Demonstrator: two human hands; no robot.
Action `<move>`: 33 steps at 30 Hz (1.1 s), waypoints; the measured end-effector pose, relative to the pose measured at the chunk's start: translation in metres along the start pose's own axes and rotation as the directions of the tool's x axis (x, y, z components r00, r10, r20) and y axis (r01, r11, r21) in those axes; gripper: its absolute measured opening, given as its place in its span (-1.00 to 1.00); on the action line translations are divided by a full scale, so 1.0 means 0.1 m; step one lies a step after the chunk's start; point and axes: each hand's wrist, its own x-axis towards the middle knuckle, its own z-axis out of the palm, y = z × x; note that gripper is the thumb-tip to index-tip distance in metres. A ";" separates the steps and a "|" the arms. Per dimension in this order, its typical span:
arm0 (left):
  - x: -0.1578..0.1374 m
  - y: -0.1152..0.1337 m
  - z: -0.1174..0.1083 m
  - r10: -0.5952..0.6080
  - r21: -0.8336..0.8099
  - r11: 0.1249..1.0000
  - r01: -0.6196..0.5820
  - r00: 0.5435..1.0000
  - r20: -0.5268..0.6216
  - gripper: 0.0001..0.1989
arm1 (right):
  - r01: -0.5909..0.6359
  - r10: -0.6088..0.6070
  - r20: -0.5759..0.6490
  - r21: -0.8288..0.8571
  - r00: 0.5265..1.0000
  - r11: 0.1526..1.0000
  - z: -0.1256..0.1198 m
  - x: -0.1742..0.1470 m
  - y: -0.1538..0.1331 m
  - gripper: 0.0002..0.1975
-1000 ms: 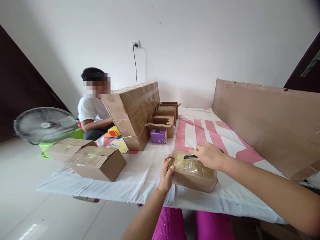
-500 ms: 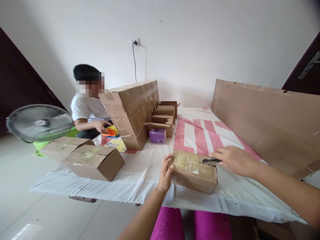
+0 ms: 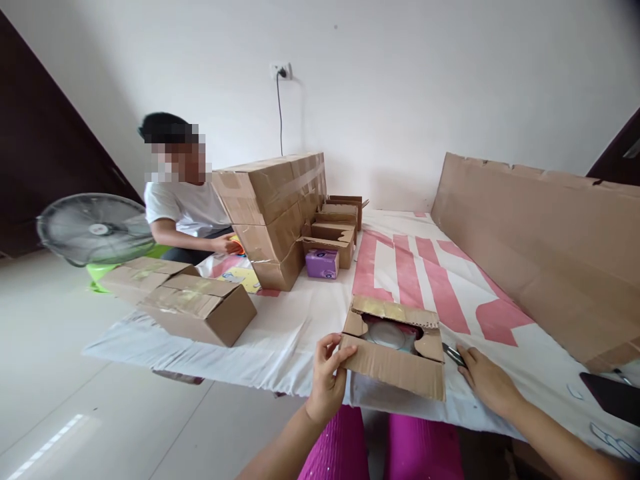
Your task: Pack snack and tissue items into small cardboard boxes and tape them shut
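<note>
Head view: left hand tight on carton, right hand around cutter, purple box beyond.

Opened cardboard box beside cutter

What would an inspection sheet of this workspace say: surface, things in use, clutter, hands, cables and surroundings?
Surface: wrinkled white cloth with pink markings.
Things in use: carton, top flaps parted, something round inside; cutter.
Clutter: purple box, stacked cartons, two taped cartons.
Hands: left hand grips the carton's left end; right hand holds the cutter beside its right end.
Cables: black cord plugged into a wall socket.
Surroundings: fan, another person at left.
</note>
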 end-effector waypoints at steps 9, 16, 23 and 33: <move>-0.11 0.40 0.11 0.056 0.097 0.994 -0.057 0.998 0.007 -0.52 | 0.288 -0.178 -0.272 0.448 0.946 0.846 -1.01 -0.01 -1.06 -0.60; -0.27 0.45 0.10 0.041 0.242 0.968 -0.071 0.991 0.129 -0.54 | 0.236 -0.295 0.273 0.230 0.916 0.944 -0.98 0.10 -1.74 -0.36; -0.28 0.41 0.11 0.060 0.196 0.977 -0.089 0.987 0.148 -0.53 | 0.213 -0.215 0.017 -0.227 0.976 0.950 -0.91 0.40 -1.63 -0.22; -0.29 0.35 0.04 -0.114 -0.148 0.981 0.123 0.991 0.064 -0.71 | 0.194 -0.204 -0.003 0.316 0.979 0.929 -0.62 0.77 -0.65 -0.31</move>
